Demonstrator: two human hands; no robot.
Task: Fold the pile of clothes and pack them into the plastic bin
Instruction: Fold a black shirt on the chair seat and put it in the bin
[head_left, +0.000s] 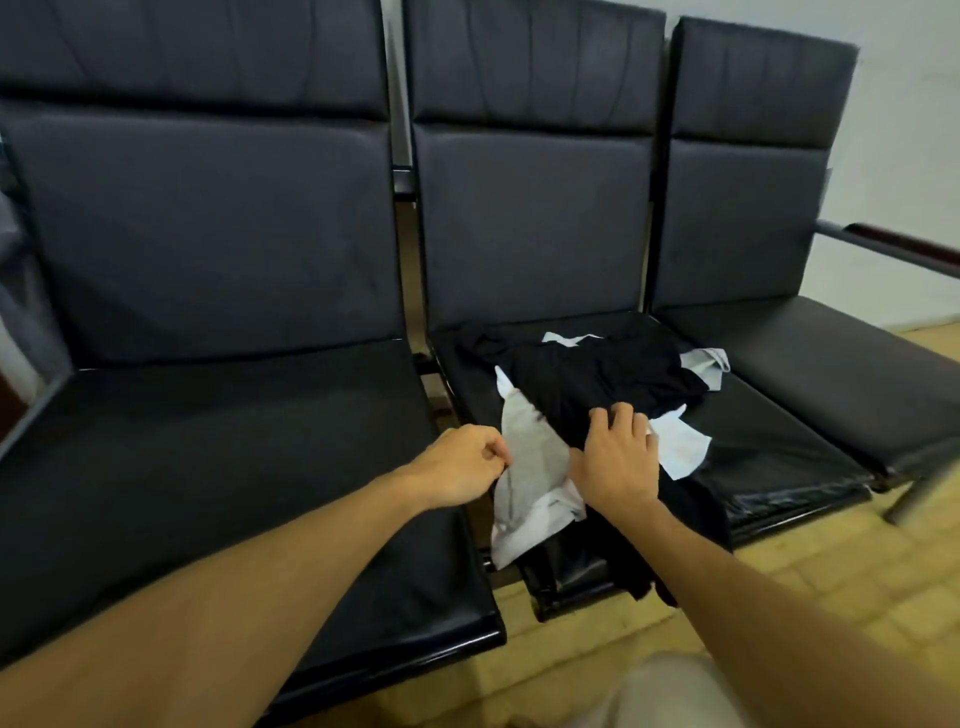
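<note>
Left hand pinches the grey garment; right hand grips the black garment on the middle seat.

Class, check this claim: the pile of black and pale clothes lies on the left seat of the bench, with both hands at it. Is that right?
Not quite. The head view shows the pile of clothes on the middle seat, not the left one. The rest holds: the left hand pinches the pale garment and the right hand grips the black garment.
</note>
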